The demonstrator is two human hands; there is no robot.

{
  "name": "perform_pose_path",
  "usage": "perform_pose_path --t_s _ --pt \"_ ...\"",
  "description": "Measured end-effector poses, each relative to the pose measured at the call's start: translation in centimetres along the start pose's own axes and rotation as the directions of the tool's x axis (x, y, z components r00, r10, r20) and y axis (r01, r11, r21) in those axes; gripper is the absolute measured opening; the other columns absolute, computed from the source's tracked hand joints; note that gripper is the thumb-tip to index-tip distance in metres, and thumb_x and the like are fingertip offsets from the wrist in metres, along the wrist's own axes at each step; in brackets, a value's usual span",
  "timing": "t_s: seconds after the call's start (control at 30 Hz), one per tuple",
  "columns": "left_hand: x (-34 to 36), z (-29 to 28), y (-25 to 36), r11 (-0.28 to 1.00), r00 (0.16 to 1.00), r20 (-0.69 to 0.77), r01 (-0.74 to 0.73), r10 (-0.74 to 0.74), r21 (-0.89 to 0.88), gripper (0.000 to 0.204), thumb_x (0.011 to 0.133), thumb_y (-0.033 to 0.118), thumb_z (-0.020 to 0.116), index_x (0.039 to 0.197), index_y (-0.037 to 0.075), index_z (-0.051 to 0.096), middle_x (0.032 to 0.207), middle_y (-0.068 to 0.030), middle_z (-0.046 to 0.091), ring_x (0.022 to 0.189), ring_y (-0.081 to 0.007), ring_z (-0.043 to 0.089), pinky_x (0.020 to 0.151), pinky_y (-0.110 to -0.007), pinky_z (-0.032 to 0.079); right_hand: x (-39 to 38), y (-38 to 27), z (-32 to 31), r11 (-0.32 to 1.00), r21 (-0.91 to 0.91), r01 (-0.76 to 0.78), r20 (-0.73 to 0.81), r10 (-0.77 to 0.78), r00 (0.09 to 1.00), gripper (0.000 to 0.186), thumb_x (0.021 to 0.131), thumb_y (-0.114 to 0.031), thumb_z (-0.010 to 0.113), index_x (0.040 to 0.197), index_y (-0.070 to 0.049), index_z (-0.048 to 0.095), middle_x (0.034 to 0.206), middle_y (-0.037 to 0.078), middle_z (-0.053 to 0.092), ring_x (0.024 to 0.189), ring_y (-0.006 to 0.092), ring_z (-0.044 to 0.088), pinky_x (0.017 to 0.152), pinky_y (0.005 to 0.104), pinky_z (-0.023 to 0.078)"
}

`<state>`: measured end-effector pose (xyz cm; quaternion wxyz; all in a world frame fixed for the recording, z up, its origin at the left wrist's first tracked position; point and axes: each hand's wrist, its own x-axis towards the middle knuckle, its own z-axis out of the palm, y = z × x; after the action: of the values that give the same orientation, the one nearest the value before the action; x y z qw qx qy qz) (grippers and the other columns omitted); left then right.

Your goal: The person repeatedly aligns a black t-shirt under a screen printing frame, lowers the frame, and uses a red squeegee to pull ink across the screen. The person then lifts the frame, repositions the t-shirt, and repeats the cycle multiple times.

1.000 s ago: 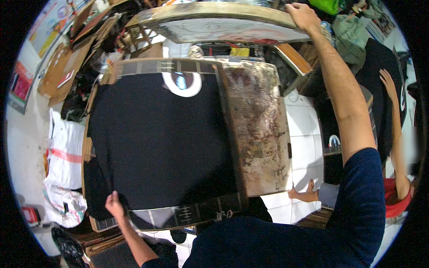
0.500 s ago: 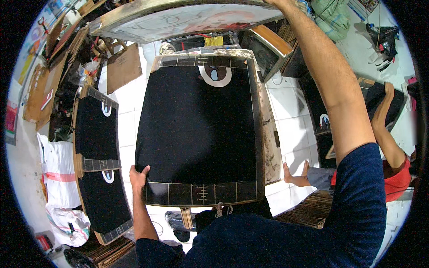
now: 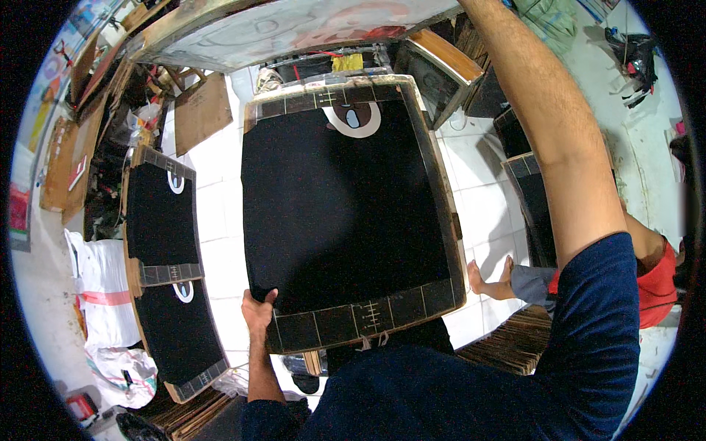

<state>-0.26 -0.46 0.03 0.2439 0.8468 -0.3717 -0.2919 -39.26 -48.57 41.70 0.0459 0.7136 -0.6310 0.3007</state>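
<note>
A flat printing board (image 3: 346, 323) with gridded dark bands along its edges lies in front of me. Spread over it is a black fabric piece (image 3: 338, 213), which bears a round white, brown and blue print (image 3: 353, 117) at its far end. My left hand (image 3: 259, 310) grips the board's near left corner, thumb on top, fingers hidden beneath. My right forearm (image 3: 533, 81) reaches up past the top edge, so my right hand is out of view. Close to where that arm leaves the picture is a large framed screen (image 3: 309, 33), raised at the far side, with reddish smears.
Two boards with black fabric and matching prints (image 3: 176, 331) stand on the left, beside white sacks (image 3: 110, 294). On the right, a person in a red top (image 3: 658, 287) sits near more boards (image 3: 533, 198). Wood-topped cabinet (image 3: 448, 55) stands far right; stacked brown sheets (image 3: 507, 342) lie near right.
The board has turned, its near end swinging right, with my left hand moving right on its corner. The framed screen has shifted slightly left in view. My right hand has passed out of the picture.
</note>
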Motion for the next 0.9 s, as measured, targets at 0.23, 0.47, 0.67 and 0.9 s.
perform_pose_path --t_s 0.23,0.47,0.67,0.9 --pt "0.7 -0.4 0.9 0.998 1.000 0.009 -0.003 0.003 0.058 0.062 0.076 0.034 0.091 0.111 -0.009 0.064 0.104 -0.0288 0.074 0.099 -0.0419 0.073 0.089 -0.046 0.057 1.1 0.0 0.1 1.000 -0.023 -0.012 -0.021 0.012 1.000 0.061 0.090 -0.056 0.052 0.120 -0.008 0.074 0.124 0.024 0.070 0.119 0.0423 0.066 0.104 0.0494 0.051" --pt "0.9 0.2 -0.5 0.998 0.999 0.035 -0.030 0.028 0.057 0.060 0.077 0.034 0.091 0.113 -0.006 0.065 0.104 -0.0210 0.076 0.095 -0.0324 0.073 0.087 -0.042 0.057 1.9 0.1 0.1 1.000 -0.026 -0.016 -0.042 0.015 0.999 0.061 0.087 -0.055 0.053 0.122 -0.010 0.074 0.128 0.024 0.069 0.121 0.0412 0.065 0.105 0.0484 0.050" --pt "1.4 -0.5 -2.0 0.999 0.997 0.059 -0.050 0.049 0.010 0.060 0.078 0.035 0.091 0.115 -0.004 0.064 0.105 -0.0202 0.076 0.095 -0.0324 0.073 0.087 -0.042 0.056 2.7 0.5 0.2 0.999 -0.029 0.021 -0.035 -0.022 0.999 0.061 0.086 -0.054 0.053 0.117 -0.007 0.076 0.126 0.024 0.070 0.122 0.0403 0.065 0.105 0.0476 0.049" --pt "1.0 0.2 -1.7 0.995 0.999 0.002 -0.034 0.034 0.089 0.059 0.079 0.034 0.091 0.114 -0.003 0.064 0.108 -0.0188 0.076 0.097 -0.0293 0.073 0.088 -0.040 0.057 3.0 -0.1 0.2 0.999 -0.036 0.007 -0.014 -0.008 1.000 0.063 0.087 -0.055 0.051 0.118 -0.005 0.075 0.127 0.024 0.069 0.121 0.0406 0.065 0.105 0.0481 0.049"
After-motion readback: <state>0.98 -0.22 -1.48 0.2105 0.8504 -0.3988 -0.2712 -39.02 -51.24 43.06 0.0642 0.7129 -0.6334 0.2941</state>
